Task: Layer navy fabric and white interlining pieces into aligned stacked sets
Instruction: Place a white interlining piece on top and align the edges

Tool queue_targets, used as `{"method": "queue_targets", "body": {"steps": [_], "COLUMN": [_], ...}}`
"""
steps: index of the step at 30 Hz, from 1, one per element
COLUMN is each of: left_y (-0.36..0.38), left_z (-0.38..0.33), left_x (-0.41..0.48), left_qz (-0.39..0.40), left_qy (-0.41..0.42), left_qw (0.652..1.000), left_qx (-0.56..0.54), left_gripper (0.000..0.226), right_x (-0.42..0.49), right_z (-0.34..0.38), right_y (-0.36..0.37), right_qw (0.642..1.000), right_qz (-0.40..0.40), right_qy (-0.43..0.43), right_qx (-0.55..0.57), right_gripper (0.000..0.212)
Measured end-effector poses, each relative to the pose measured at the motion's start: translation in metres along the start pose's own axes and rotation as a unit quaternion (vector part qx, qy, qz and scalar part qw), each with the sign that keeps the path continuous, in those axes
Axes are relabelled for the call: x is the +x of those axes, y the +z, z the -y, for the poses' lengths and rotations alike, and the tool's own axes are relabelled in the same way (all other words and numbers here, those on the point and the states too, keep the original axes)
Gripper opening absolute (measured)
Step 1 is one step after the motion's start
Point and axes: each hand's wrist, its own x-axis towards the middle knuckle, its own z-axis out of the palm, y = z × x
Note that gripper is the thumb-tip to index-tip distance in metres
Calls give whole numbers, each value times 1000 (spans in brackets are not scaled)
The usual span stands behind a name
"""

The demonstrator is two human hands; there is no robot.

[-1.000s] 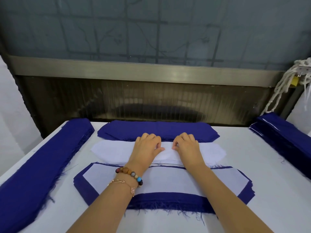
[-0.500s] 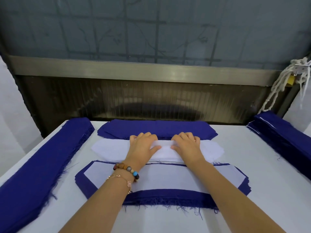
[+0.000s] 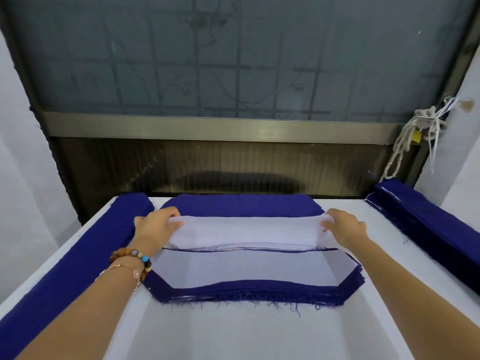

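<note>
Now the left hand (image 3: 155, 226) and right hand (image 3: 344, 226) each pinch one end of a thin, translucent white interlining piece (image 3: 246, 229). It is stretched flat between the far navy stack (image 3: 244, 206) and the near layered stack (image 3: 259, 286), whose navy edges are frayed, on the white table (image 3: 233, 333).

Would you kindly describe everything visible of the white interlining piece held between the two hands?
The white interlining piece is a thin, slightly sheer, long strip. The left hand pinches its left end, the right hand its right end, holding it spread flat between the far navy pile and the nearer layered set.
</note>
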Motion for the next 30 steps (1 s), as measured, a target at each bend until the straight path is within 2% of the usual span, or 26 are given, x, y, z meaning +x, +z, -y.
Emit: {"method": "queue_targets", "body": {"steps": [2,4,5,7,11,14,17,19,24,30], "left_y": [-14,-29,-36,-47,-58,-55,-43,-34,-18,-19], "left_z": [-2,-5,-6,-7,0,7,11,14,22,24], "left_x": [-9,-18,-23,-30,-43,-56,-65,-67,-71,-68], "left_qz": [-35,-57,-64,-70,-56,-21,6,30,99,116], "left_qy": [7,15,18,20,13,5,-14,-25,-57,-38], "left_qw": [995,984,979,974,968,973,975,980,981,984], "left_qx": [-91,-168,-191,-216,-243,-229,-220,-193,-159,-132], "left_gripper": [10,13,14,16,18,23,23,25,33,34], "right_x": [-8,-19,-24,-30,-43,-57,-65,-68,-72,-68], "right_z": [-1,-2,-4,-10,-19,-24,-30,-34,-48,-55], "right_y": [-11,-25,-31,-42,-60,-62,-50,-36,-6,-3], "right_qw": [995,986,983,978,968,970,974,978,982,986], "right_qz": [-5,-4,-9,-19,21,72,96,106,98,80], "right_qy": [10,14,11,-5,4,20,37,45,57,45], "right_qx": [96,163,184,206,252,231,203,173,152,142], "right_gripper": [21,34,34,14,23,42,49,47,23,23]}}
